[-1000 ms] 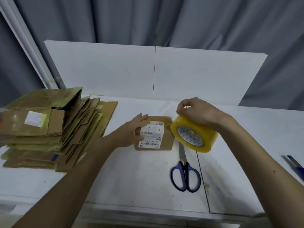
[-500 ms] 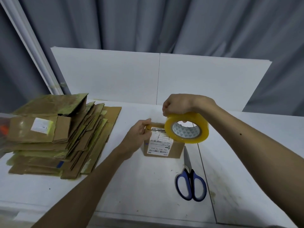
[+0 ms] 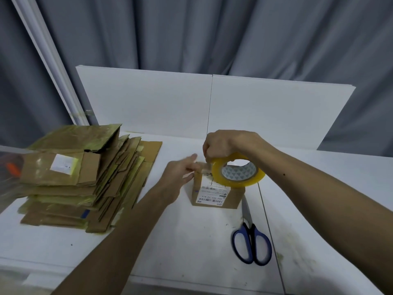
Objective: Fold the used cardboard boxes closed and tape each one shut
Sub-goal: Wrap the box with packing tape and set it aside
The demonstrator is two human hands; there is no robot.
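Standing far left of the grip, a stack of flattened cardboard boxes (image 3: 85, 177) lay on the white table (image 3: 180, 258), many bearing old yellowish tape and one a white label. None of them had been folded up, so by that evidence most of the task was yet to do. No finished, sealed box was visible anywhere on the table.

The left hand (image 3: 180, 173) reached in just left of the grip. Its fingers (image 3: 192, 158) looked fairly straight, and it seemed to press a short free strip of tape (image 3: 202, 167) against the top left edge of the small box (image 3: 217, 194). Motion blur hid the exact contact.

The small box stood directly beneath the grip, apparently folded closed, with a printed shipping label facing the person. It touched the table and sat partly hidden by the roll.

The right hand (image 3: 225, 145) clamped from above on the yellow tape roll (image 3: 238, 171), fingers curled over its rim, with the roll held tilted just over the box top. The step in hand was judged to be laying the first strip across this one box. Drawing the tape across and cutting it were not yet done.

A pair of blue-handled scissors (image 3: 251, 241) lay below and slightly right of the grip, nearer the person, untouched.
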